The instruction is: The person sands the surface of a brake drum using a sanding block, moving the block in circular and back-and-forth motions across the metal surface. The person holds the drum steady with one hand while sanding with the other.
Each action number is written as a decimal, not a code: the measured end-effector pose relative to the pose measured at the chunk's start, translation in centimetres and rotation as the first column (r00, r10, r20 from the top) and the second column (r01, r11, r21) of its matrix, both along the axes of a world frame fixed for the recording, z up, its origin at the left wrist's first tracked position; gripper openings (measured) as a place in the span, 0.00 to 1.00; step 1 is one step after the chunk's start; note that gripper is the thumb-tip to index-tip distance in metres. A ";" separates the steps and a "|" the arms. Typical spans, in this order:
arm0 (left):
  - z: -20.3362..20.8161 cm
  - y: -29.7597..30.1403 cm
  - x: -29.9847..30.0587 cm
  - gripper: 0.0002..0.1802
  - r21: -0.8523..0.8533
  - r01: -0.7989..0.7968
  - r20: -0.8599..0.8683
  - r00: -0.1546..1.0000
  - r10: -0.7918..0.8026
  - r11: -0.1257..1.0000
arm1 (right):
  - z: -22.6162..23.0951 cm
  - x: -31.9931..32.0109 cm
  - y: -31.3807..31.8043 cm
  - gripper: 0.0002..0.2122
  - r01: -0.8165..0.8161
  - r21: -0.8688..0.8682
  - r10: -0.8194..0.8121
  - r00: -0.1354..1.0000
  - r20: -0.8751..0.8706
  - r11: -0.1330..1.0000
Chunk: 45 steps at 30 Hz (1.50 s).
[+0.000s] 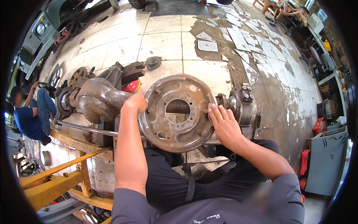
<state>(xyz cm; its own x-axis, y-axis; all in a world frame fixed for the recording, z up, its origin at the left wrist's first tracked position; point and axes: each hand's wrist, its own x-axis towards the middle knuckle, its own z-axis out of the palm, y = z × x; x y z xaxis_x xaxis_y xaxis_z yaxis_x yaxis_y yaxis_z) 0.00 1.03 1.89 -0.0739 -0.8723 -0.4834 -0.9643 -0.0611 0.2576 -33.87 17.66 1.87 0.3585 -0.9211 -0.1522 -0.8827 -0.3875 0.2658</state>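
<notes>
A round, rusty brake backing plate [156, 121] with a large centre hole and several small holes stands tilted in front of me, above my lap. My left hand [136, 103] is closed round its left rim, the fingers mostly hidden behind the edge. On the right rim my right hand [222, 121] lies with its fingers stretched out flat and its thumb out of sight. Whether something thin sits under those fingertips, I cannot tell. Behind the plate runs a vehicle axle, with its bulging differential housing [97, 100] at left and a hub with studs [244, 106] at right.
A yellow metal frame [56, 188] fills the lower left. Beyond the axle lies a small round metal part [153, 63] on the tiled floor [160, 41], broken in places. Another person [31, 114] crouches at far left. A grey cabinet [324, 164] stands at right.
</notes>
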 end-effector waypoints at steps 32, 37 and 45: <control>-0.1 0.3 0.3 0.25 0.010 -0.021 -0.009 1.000 0.021 1.000 | 1.6 2.6 3.0 0.28 0.029 0.130 -0.029 1.000 -0.001 0.991; -0.8 -0.6 1.0 0.24 0.034 0.067 0.031 0.997 -0.068 0.997 | 2.4 3.0 2.3 0.30 0.024 0.176 -0.022 1.000 -0.016 0.984; -0.8 -0.5 0.9 0.26 0.024 0.098 0.021 0.995 -0.099 0.995 | 2.4 2.4 1.7 0.29 -0.010 0.210 0.018 0.999 -0.037 0.978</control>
<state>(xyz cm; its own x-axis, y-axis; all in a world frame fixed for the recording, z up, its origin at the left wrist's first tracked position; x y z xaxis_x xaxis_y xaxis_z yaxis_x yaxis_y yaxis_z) 0.89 0.54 1.04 -0.1481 -0.8498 -0.5059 -0.9714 0.0289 0.2358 -31.51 19.40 4.30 0.3610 -0.8621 -0.3556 -0.8677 -0.4503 0.2107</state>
